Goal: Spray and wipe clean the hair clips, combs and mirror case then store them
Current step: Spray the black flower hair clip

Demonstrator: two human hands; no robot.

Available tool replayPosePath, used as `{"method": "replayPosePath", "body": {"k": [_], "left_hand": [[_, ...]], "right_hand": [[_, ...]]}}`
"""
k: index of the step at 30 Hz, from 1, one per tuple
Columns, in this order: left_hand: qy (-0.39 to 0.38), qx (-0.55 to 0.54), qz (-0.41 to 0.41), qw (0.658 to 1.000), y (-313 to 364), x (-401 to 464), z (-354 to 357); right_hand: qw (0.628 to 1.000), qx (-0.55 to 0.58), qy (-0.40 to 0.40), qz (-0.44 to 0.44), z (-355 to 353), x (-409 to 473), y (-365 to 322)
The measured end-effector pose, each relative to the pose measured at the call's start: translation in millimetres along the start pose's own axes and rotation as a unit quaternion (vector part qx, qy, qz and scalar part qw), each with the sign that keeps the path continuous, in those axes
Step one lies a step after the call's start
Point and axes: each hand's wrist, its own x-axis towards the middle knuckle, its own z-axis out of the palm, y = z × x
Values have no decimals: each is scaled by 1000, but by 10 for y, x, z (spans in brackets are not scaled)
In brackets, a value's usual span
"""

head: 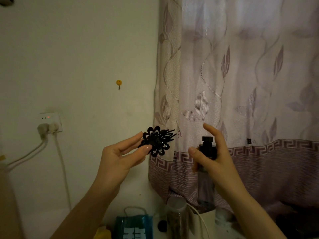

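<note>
My left hand (119, 156) pinched the black flower hair clip (157, 140) at its edge, teeth pointing away. My right hand (212, 156) gripped the spray bottle (207, 152) beside it, forefinger raised. I judged the clip light, rigid, glossy-slick: hold petals, not teeth.

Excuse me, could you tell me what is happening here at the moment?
A person is cleaning hair accessories. The left hand pinches a black flower-shaped plastic hair clip between thumb and fingers, holding it up before the wall. The right hand grips a dark spray bottle beside the clip, index finger raised above the black pump head. No wiping has begun; no cloth is visible.
</note>
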Motion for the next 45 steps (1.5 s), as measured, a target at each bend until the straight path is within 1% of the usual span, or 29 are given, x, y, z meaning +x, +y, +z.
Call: {"method": "replayPosePath", "body": {"k": [3,8,12,15,19,21,30,36,45], "left_hand": [[6,-7,2,1000,35,27,8],[9,-30,5,1000,105,79,25],[9,-50,4,999,139,98,45],[5,-56,4,998,151,102,63],[1,-50,2,999,160,102,84],[-2,-48,1,999,162,97,93],[-7,-47,-3,999,181,88,118],[-2,-45,-10,999,164,86,104],[3,-55,-17,998,155,65,81]], "right_hand": [[1000,-9,-24,-14,12,30,-84],[995,-21,-59,-79,37,52,-198],[986,-49,-45,-150,97,55,-277],[981,-75,-36,-174,137,63,-316],[962,-164,-28,-217,206,72,-350],[954,-190,-25,-232,252,78,-357],[945,-212,2,-251,305,101,-300],[955,-186,31,-228,235,85,-259],[963,-168,45,-206,79,-23,-219]]}}
